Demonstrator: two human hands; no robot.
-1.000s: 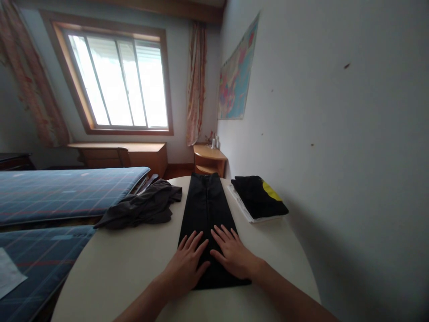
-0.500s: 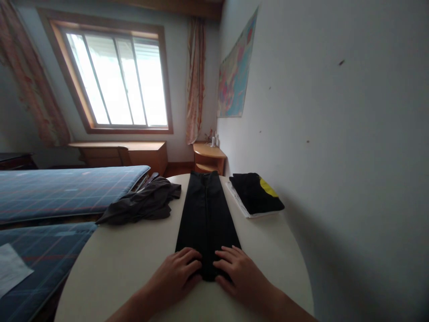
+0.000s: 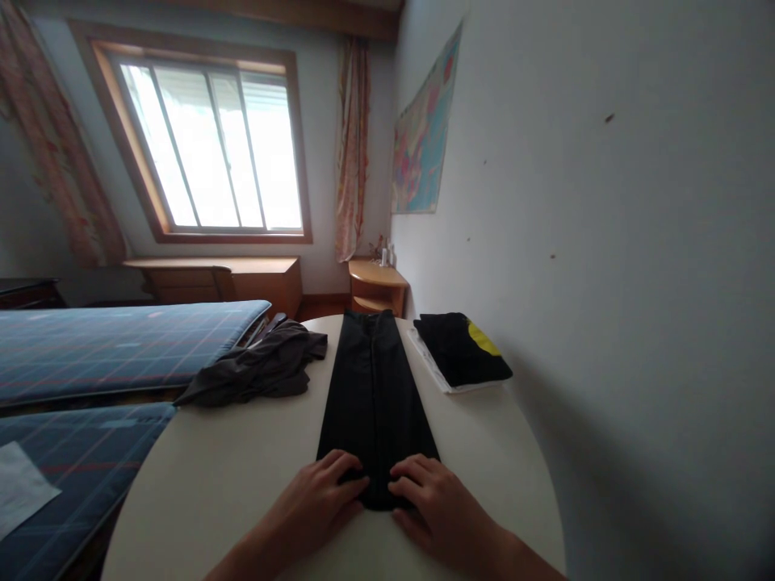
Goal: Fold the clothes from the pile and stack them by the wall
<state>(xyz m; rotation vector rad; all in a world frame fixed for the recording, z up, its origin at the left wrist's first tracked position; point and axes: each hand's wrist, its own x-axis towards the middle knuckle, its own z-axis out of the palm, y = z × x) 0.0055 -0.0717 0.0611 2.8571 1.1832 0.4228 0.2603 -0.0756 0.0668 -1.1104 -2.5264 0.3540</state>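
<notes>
A long black garment, apparently trousers (image 3: pixel 374 387), lies flat down the middle of the white table, with a line running along its centre. On its near left corner rests my left hand (image 3: pixel 327 488), fingers bent over the cloth and the thumb apart at the near edge. My right hand (image 3: pixel 433 492) mirrors it on the near right corner, fingertips on the fabric and the thumb lower down. Both hands are open and touch the cloth. Parts of its near corners are hidden under the fingers.
A crumpled dark grey garment (image 3: pixel 260 367) lies at the table's left edge. Folded black and yellow clothing (image 3: pixel 463 351) sits on the right, near the wall (image 3: pixel 635 323). Blue plaid mattresses (image 3: pixel 121 343) are on the left. The round table (image 3: pixel 199 476) curves away on both sides.
My fingers have drawn in a little and are more bent on the cloth. The right hand has shifted slightly down. The other garments have stayed in place.
</notes>
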